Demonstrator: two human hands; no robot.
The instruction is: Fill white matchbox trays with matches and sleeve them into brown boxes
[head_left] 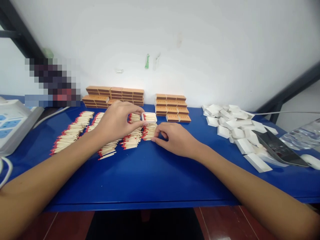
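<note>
My left hand [116, 118] is closed on a small white matchbox tray [153, 120], gripping its left end between thumb and fingers. Red-tipped matches lie in this tray. Just below it, my right hand [177, 139] has its fingers curled, thumb and fingertips at the plain ends of a bunch of matches [149, 132] on the table. More rows of loose matches [72, 132] spread to the left, partly hidden behind my left hand and forearm.
Brown matchboxes stand in stacks [127, 91] behind my left hand and in a stepped stack [172, 103] at centre. White trays [236, 123] are heaped on the right beside a dark phone [277, 146] and clear plastic [303, 135]. A power strip [17, 123] sits at left on the blue table [150, 180].
</note>
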